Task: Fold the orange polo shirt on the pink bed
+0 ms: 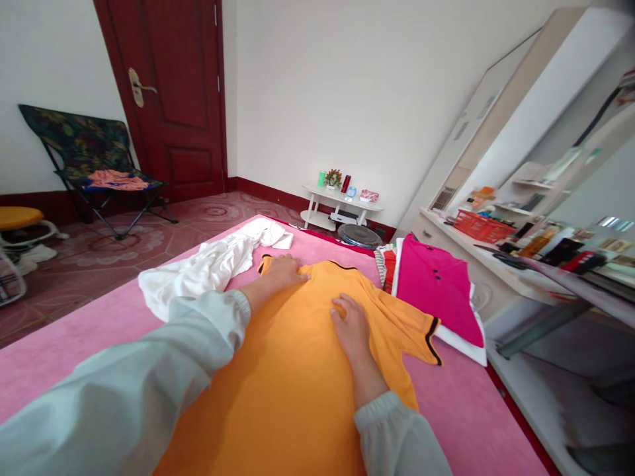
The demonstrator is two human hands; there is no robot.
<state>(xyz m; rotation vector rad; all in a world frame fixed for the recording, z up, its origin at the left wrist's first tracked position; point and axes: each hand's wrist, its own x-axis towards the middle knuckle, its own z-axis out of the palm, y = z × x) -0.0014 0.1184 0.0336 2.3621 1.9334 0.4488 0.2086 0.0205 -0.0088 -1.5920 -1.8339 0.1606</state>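
An orange T-shirt [292,357] with black trim lies spread out on a pink cover, collar pointing away from me. My left hand [285,272] rests on its left shoulder near the sleeve, fingers stretched over the cloth. On the chest, right of the middle, my right hand [353,324] touches the fabric with bent fingers and the thumb apart. Neither hand grips the cloth visibly. Beyond my left forearm is a crumpled white garment [213,264]. To the right of the shirt, a magenta garment [434,281] tops a pile of folded clothes.
The pink-covered bed [461,416] borders a white dressing table with a red basket [483,226] and bottles. A low white stand [337,196] is by the far wall. At left are a folding chair [99,149] with clothing and a yellow stool [20,217].
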